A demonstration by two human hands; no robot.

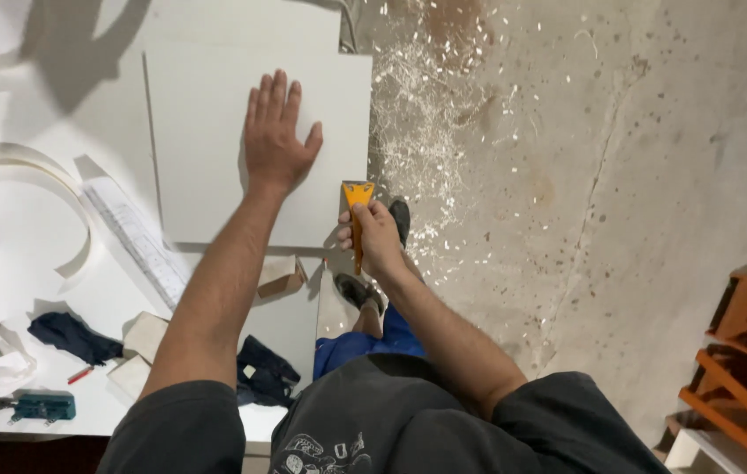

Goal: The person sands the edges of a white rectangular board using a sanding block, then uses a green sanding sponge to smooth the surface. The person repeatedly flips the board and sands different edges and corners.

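At upper centre, the left hand (275,132) lies flat, fingers spread, on a white panel (215,140); the right hand (376,237) grips an orange scraper (357,206) at the panel's edge.

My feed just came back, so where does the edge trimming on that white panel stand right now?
Done: white shavings litter the concrete floor beside the white panel, so some trimming looks finished. In hand: the left hand presses flat on the panel while the right hand grips an orange scraper at the panel's right edge, near its closest corner. Left: which edges remain untrimmed can't be judged from here.
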